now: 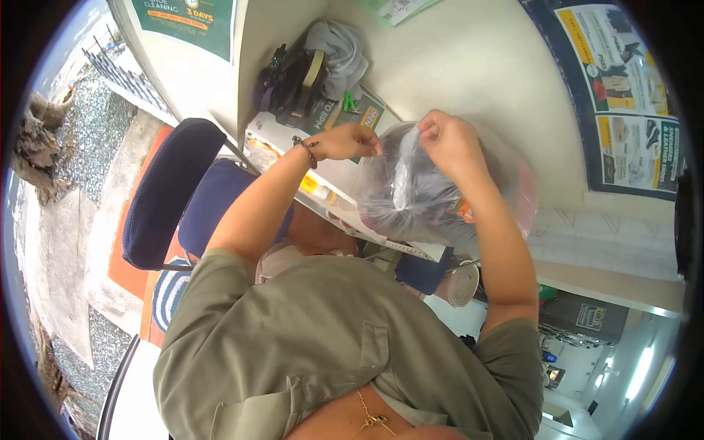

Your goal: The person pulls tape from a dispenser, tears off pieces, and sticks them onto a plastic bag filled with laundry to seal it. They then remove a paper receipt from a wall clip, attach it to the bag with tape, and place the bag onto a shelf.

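A clear plastic bag point(403, 183) with dark contents and a patch of orange stands on the counter in front of me. Its top is twisted into a gathered neck. My right hand point(449, 143) pinches the upper end of that neck between thumb and fingers. My left hand point(348, 141), with a dark beaded bracelet on the wrist, is held at the bag's left side. Its thumb and fingertips are pinched together, but what lies between them is too small to make out.
Behind my left hand are a dark bag point(293, 88), a grey cloth point(337, 59) and a green clip point(350, 101) on a printed sheet point(370, 110). A blue chair point(172, 194) stands at left. Posters point(634, 95) hang at right.
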Available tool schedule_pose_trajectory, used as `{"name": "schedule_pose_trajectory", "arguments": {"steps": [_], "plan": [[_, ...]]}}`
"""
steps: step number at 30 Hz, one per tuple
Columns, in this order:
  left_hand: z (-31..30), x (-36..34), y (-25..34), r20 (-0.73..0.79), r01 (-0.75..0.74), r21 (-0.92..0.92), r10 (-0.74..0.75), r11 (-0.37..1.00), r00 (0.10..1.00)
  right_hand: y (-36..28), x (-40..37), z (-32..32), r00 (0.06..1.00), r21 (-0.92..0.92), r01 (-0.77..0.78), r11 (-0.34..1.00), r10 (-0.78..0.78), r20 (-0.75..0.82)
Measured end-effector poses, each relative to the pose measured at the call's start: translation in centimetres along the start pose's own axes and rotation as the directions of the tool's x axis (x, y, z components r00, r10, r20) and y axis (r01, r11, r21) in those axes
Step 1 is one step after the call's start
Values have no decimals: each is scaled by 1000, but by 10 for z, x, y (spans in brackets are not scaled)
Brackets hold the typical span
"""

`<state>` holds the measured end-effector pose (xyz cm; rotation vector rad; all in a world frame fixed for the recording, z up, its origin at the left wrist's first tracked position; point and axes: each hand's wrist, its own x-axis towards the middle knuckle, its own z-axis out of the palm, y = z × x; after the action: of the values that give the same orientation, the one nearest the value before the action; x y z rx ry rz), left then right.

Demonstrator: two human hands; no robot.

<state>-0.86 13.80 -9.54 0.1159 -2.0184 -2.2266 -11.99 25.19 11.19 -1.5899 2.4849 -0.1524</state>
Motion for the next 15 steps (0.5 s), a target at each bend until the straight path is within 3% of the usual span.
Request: {"name": "schedule_pose_trajectory", "arguments": {"steps": [1, 4, 5, 12, 15], "plan": [[-2, 1, 5, 42, 27, 33, -28, 999, 999, 4, -1, 5, 1000, -3, 4, 1000, -4, -22], [-7, 12, 9, 62, 157, -122, -150, 980, 987, 7, -1, 7, 998, 11, -26, 1000, 26, -49], [-6, 18, -3, 67, 27, -157, -16, 987, 998, 8, -2, 8, 998, 21, -46, 999, 47, -49], [-13, 34, -15, 38, 6, -170, 0, 985, 999, 10, -3, 16, 989, -41, -127, 991, 123, -82], [-6, 46, -30, 39, -94, -88, 97, 992, 995, 15, -5, 24, 988, -94, -116, 989, 105, -113]]}}
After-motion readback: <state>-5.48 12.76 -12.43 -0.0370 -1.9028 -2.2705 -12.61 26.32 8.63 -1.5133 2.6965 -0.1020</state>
